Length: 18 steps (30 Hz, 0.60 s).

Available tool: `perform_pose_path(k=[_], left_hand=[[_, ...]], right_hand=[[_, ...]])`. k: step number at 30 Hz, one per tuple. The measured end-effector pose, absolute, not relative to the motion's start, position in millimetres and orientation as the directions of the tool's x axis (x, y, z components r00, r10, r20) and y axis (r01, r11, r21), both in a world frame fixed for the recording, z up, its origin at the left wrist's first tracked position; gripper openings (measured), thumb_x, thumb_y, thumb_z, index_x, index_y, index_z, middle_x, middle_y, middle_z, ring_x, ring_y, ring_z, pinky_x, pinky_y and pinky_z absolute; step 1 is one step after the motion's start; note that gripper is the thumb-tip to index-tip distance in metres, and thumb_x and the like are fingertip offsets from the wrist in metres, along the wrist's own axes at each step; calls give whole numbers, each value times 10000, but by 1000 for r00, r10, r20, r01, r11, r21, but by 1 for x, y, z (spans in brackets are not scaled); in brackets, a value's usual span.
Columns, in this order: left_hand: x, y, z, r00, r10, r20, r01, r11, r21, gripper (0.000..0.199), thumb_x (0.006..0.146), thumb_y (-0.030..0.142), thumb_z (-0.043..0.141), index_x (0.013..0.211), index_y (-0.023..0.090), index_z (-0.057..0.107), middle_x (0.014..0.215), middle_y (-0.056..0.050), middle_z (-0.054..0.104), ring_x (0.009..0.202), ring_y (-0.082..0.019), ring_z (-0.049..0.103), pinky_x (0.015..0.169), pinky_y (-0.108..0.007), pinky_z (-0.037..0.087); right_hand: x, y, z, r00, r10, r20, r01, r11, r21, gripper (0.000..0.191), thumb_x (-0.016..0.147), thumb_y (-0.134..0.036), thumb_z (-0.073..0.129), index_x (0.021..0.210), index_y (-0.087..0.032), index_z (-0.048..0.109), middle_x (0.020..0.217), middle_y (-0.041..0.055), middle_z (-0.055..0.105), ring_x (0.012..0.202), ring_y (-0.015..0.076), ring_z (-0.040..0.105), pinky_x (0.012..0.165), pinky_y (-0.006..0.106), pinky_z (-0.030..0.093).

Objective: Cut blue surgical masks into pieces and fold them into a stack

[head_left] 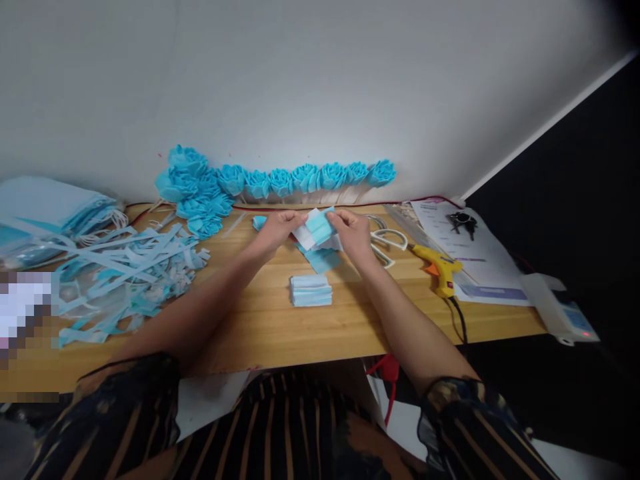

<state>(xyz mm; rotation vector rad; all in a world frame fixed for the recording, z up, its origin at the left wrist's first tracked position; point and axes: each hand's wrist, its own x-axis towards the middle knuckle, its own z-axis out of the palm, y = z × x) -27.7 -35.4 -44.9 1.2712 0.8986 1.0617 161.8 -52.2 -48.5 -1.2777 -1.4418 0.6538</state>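
Observation:
Between my two hands is a white and light blue piece of face mask fabric (320, 228), held above the table. My left hand (280, 229) pinches its white left side between thumb and fingers. On the right, my right hand (353, 232) pinches the blue edge. Below them lie more flat blue and white fabric pieces (320, 259), partly covered by what I hold. A neat stack of folded pale blue pieces (311, 291) sits nearer to me. Scissors with white handles (389, 239) lie just right of my right hand, partly hidden by it.
Blue fabric flowers (305, 178) line the wall, with a cluster (193, 190) at left. Cut strips (135, 267) and bagged masks (50, 213) cover the left side. A yellow glue gun (440, 268), printed papers (465, 247), keys (463, 223) and a power strip (565, 310) are at right.

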Motion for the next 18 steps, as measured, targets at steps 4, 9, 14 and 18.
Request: perform_pose_path(k=[4, 9, 14, 18], left_hand=[[-28, -32, -49, 206, 978, 15, -64, -2, 998, 306, 803, 412, 764, 682, 141, 691, 574, -21, 638, 452, -109, 530, 424, -235, 395], [-21, -36, -48, 139, 990, 22, 19, -25, 999, 283, 843, 310, 727, 623, 143, 662, 547, -6, 608, 409, -100, 503, 385, -233, 384], [-16, -43, -43, 183, 983, 33, 4, -35, 999, 289, 870, 287, 689, 622, 140, 661, 545, -1, 603, 437, -100, 524, 412, -226, 436], [-20, -38, -46, 148, 988, 40, -30, -36, 999, 294, 844, 310, 733, 618, 140, 651, 540, -3, 602, 428, -98, 523, 397, -222, 418]], right_hand=[[169, -57, -42, 238, 844, 480, 607, 256, -752, 252, 883, -390, 576, 907, -190, 727, 848, 47, 715, 823, 218, 628, 799, 325, 491], [162, -70, -34, 91, 730, 677, 831, 319, -456, 254, 979, -320, 493, 991, -204, 718, 1015, 118, 712, 1017, 258, 629, 944, 385, 475], [152, -78, -34, -92, 701, 707, 867, 406, -289, 256, 1004, -304, 485, 993, -236, 732, 960, 101, 697, 981, 250, 628, 900, 385, 486], [164, -73, -31, 49, 713, 700, 873, 310, -376, 265, 1005, -328, 473, 1019, -225, 717, 966, 99, 682, 952, 246, 621, 895, 383, 485]])
